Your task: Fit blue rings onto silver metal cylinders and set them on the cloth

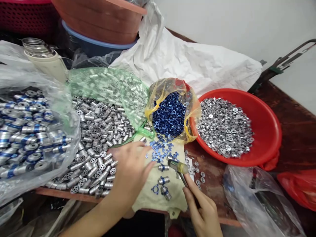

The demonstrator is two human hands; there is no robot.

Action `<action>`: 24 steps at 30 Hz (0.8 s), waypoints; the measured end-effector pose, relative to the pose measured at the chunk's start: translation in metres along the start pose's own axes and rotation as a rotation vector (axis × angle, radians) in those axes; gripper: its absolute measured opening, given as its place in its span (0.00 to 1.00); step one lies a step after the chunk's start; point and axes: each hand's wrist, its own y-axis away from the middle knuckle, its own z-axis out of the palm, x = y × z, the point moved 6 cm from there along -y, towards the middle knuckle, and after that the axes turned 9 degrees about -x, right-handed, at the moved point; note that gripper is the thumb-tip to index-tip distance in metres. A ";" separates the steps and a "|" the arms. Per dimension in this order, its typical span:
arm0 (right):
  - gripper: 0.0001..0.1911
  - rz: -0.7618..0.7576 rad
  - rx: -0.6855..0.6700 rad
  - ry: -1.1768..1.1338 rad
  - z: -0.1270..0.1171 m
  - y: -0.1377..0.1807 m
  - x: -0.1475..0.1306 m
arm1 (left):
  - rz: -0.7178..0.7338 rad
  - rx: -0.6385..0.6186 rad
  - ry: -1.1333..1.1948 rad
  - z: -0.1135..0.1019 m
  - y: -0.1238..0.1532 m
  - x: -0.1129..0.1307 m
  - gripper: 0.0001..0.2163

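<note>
We see a small hammer with a dark head, a yellow striking end and a dark handle (178, 166) over the right half of a pale cream cloth (145, 199), our landmark. Its handle slants from the head down to the right, into the right hand (204, 212), whose fingers are wrapped around it. On the cloth, three short silver metal cylinders with blue bands (164, 180) lie between the hands, just left of the hammer; the topmost lies crosswise, its right end close to the hammer head. The hammer-bearing right hand is below and to their right. The left hand (129, 169) is over the cloth's left edge, thumb and fingers apart; we cannot see beneath its palm.

Near the cloth's top, we find scattered shiny blue pronged rings (159, 149), and beyond its top edge a yellow translucent plastic bag (191, 130) full of more. Left of the cloth spreads a heap of plain silver cylinders (98, 131), then a clear plastic bag (75, 131) of blue-banded ones. To its right, small silver discs (197, 171) dot the reddish-brown worktop (213, 192), with a round red plastic basin (268, 131) of similar discs behind them.
</note>
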 end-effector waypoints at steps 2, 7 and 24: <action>0.25 0.035 0.020 -0.022 0.003 0.000 0.005 | 0.158 -0.207 0.020 0.048 -0.021 0.030 0.13; 0.26 0.059 -0.003 -0.061 0.013 0.012 0.016 | 0.219 -0.220 0.030 0.070 -0.006 0.043 0.08; 0.28 -0.120 -0.300 0.007 0.043 0.002 -0.037 | 0.023 -0.206 0.241 0.066 0.033 -0.001 0.11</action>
